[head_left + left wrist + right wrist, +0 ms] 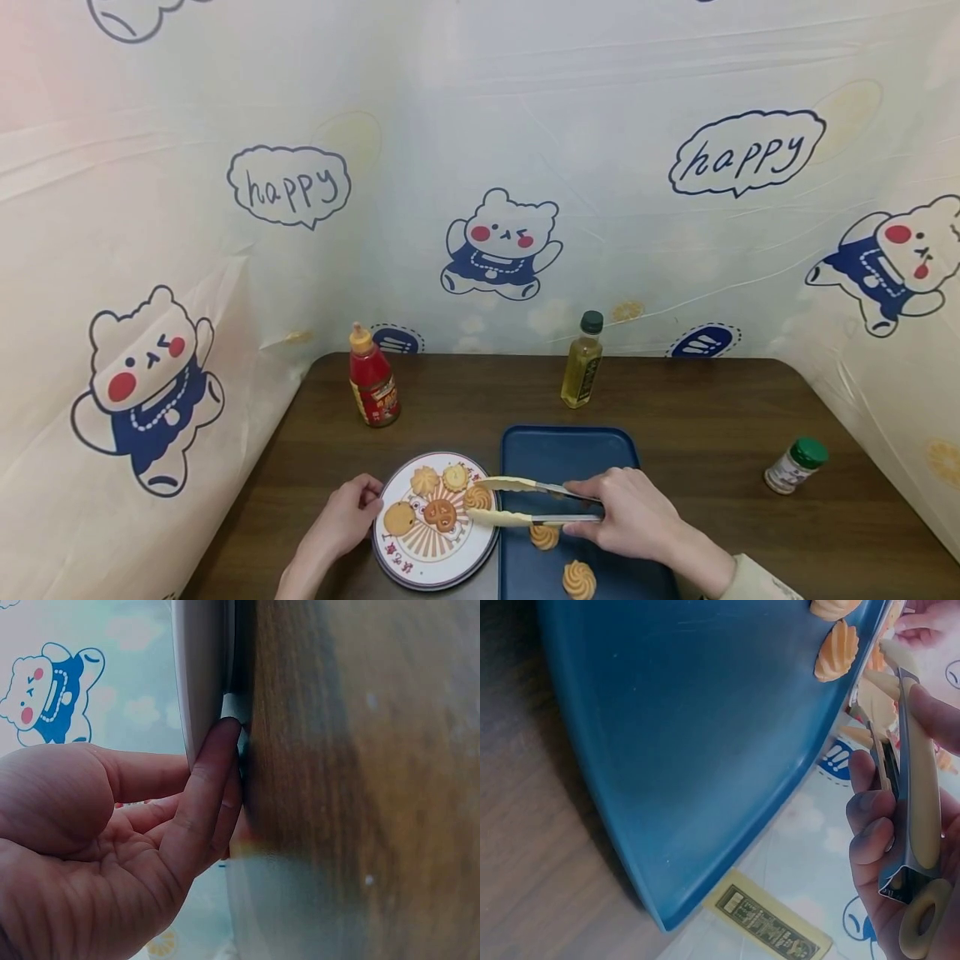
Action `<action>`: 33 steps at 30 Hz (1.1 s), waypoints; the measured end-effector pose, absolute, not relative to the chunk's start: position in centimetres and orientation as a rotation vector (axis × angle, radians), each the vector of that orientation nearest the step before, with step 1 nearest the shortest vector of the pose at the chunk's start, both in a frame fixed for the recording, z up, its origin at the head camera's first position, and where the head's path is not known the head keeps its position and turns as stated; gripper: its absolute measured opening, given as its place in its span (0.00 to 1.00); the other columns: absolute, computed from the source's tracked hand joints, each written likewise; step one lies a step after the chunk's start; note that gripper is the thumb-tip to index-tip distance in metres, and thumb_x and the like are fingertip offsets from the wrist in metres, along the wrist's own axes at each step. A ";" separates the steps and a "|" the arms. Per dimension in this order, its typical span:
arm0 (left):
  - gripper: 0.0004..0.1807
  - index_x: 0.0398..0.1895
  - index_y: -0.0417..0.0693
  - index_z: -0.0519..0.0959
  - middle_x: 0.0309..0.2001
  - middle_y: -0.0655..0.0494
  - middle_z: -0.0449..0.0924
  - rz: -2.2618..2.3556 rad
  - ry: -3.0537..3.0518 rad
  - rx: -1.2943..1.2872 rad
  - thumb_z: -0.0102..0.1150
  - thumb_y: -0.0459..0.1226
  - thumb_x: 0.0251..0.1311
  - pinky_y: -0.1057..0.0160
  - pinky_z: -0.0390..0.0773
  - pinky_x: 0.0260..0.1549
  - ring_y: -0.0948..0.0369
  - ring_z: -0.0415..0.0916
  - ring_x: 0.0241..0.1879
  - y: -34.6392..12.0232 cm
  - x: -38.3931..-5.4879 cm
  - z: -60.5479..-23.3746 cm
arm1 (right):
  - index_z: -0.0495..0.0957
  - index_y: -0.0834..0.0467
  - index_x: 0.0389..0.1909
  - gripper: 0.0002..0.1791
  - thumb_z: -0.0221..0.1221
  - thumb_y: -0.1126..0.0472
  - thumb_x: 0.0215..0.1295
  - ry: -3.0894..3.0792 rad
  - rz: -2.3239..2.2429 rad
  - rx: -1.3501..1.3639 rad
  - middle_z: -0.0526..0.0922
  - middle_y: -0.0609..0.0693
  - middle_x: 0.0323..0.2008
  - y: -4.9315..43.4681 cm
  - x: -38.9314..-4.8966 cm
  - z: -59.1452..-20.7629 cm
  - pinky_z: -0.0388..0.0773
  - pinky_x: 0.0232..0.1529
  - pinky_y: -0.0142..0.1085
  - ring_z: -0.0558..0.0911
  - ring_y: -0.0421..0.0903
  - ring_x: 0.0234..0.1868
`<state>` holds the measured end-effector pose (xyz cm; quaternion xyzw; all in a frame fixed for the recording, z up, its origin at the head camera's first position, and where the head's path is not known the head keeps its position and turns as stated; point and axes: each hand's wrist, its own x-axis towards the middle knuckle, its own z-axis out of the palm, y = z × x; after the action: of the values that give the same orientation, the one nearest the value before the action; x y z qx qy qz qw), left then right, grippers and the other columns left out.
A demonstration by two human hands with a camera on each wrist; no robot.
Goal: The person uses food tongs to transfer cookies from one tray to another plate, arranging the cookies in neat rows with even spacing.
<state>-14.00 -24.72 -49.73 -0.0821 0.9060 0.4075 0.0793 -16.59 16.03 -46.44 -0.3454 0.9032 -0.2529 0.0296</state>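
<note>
My right hand [630,512] grips a pair of tongs [922,787] with cream tips. In the head view the tips reach over the right side of a white patterned plate [427,550], one on each side of a swirled cookie [477,498]; whether they touch it I cannot tell. Several other cookies lie on the plate, among them a brown one [440,515] and a round one [399,518]. At the plate's left rim, my left hand [341,521] pinches the edge, with fingers [202,795] under it in the left wrist view.
The blue tray [562,450] sits right of the plate, with swirled cookies [579,579] on it. Behind stand a red sauce bottle [373,379] and an oil bottle [582,362]. A green-capped jar [795,467] stands at the right on the wooden table [712,433].
</note>
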 end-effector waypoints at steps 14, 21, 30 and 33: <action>0.05 0.43 0.33 0.75 0.31 0.51 0.71 1.233 2.706 -0.245 0.54 0.25 0.65 0.59 0.76 0.26 0.57 0.71 0.30 -24.7 -13.8 -49.4 | 0.86 0.55 0.50 0.24 0.70 0.45 0.57 2.816 -0.560 -1.162 0.74 0.31 0.17 14.8 -16.8 -43.9 0.56 0.14 0.29 0.60 0.33 0.12; 0.05 0.42 0.33 0.75 0.30 0.51 0.71 1.254 2.708 -0.240 0.55 0.25 0.65 0.60 0.76 0.25 0.58 0.71 0.29 -24.6 -13.8 -49.4 | 0.86 0.55 0.50 0.24 0.70 0.46 0.57 2.807 -0.500 -1.176 0.68 0.30 0.14 14.4 -16.9 -43.3 0.55 0.13 0.30 0.59 0.34 0.11; 0.04 0.42 0.34 0.75 0.30 0.51 0.70 1.244 2.713 -0.228 0.55 0.24 0.65 0.60 0.76 0.25 0.58 0.70 0.29 -24.6 -13.9 -49.5 | 0.86 0.55 0.51 0.25 0.70 0.46 0.57 2.798 -0.498 -1.155 0.68 0.30 0.14 14.3 -16.9 -43.2 0.54 0.14 0.30 0.59 0.35 0.11; 0.05 0.42 0.33 0.75 0.30 0.51 0.70 1.249 2.709 -0.235 0.55 0.24 0.65 0.59 0.76 0.25 0.58 0.70 0.29 -24.6 -13.8 -49.5 | 0.85 0.55 0.52 0.25 0.70 0.46 0.56 2.796 -0.506 -1.149 0.68 0.30 0.14 14.3 -16.9 -43.3 0.54 0.13 0.30 0.58 0.35 0.11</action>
<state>-13.85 -24.62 -49.53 -0.0783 0.9028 0.4162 0.0746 -16.87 14.32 -43.28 -0.3747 0.9116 -0.1650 0.0382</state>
